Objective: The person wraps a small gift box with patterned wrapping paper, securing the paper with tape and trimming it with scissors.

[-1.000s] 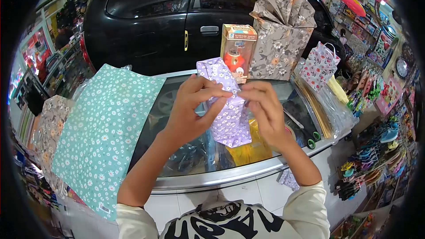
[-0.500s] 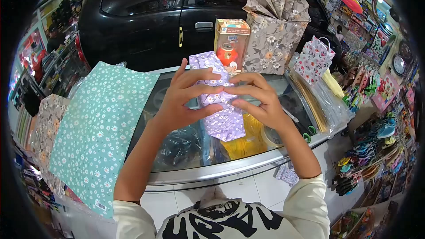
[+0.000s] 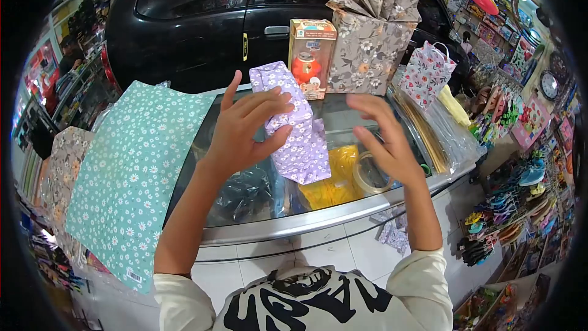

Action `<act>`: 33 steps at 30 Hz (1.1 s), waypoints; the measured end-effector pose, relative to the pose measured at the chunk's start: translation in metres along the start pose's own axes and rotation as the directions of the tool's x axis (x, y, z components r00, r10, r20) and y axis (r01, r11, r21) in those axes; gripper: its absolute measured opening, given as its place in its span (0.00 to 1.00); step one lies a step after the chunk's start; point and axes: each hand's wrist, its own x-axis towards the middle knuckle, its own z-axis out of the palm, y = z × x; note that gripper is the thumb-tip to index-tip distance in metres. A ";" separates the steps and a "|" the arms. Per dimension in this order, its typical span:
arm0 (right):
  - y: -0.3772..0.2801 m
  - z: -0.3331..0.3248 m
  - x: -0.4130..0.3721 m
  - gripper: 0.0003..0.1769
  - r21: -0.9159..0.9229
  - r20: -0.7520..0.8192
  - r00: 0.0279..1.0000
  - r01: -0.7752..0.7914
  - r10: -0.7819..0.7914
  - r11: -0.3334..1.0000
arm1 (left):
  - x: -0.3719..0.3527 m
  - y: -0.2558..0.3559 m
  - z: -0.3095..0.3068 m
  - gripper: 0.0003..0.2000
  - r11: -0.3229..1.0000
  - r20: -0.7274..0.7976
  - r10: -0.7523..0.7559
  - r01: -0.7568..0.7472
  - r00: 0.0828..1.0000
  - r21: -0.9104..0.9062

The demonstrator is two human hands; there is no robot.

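Note:
A package in purple floral paper [image 3: 300, 147] lies slantwise on the glass counter [image 3: 331, 116], with a loose flap at its right side. My left hand [image 3: 248, 122] rests over its upper left part, fingers on the paper and thumb stretched out beside them. To the right of the package is my right hand [image 3: 386, 141], apart from it, fingers spread and holding nothing. Behind the package stands a boxed red toy [image 3: 311, 61], next to a tall gift wrapped in grey floral paper [image 3: 370, 52] with a fan-shaped top.
Green daisy paper [image 3: 131, 178] covers the counter's left end. At the right are a small floral bag [image 3: 427, 73], plastic sleeves [image 3: 450, 141] and a tape roll [image 3: 372, 175]. A black car [image 3: 190, 30] stands behind; goods racks [image 3: 496, 208] line the right.
My right hand has let go of the package and moved right, its fingers opening. My left hand stays at the package. The whole view has shifted slightly.

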 end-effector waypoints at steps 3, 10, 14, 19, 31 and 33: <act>0.005 -0.032 -0.043 0.20 -0.204 0.105 0.984 -0.120 0.144 0.972 | 0.000 0.007 0.007 0.17 0.999 0.003 0.006 -0.006 1.000 0.048; -0.004 -0.033 -0.093 0.24 -0.370 -0.027 0.803 -0.561 0.595 0.741 | -0.001 0.009 0.008 0.19 0.999 0.013 -0.024 0.024 1.000 0.034; -0.007 -0.020 -0.090 0.30 -0.408 -0.119 0.669 -0.707 0.734 0.578 | -0.001 0.015 0.005 0.23 0.980 -0.025 -0.023 0.028 0.999 0.195; 0.007 -0.016 -0.095 0.35 -0.368 -0.167 0.656 -0.734 0.736 0.571 | -0.006 0.024 0.000 0.32 0.959 -0.069 -0.047 0.064 0.997 0.276; -0.021 0.001 -0.085 0.25 0.428 -0.261 0.860 -0.304 0.438 0.851 | -0.067 0.091 0.011 0.22 0.934 -0.176 -0.206 0.140 0.963 -0.328; -0.034 0.005 -0.088 0.22 0.431 -0.335 0.865 -0.213 0.375 0.877 | -0.064 0.097 0.021 0.23 0.918 -0.170 -0.197 0.120 0.966 -0.379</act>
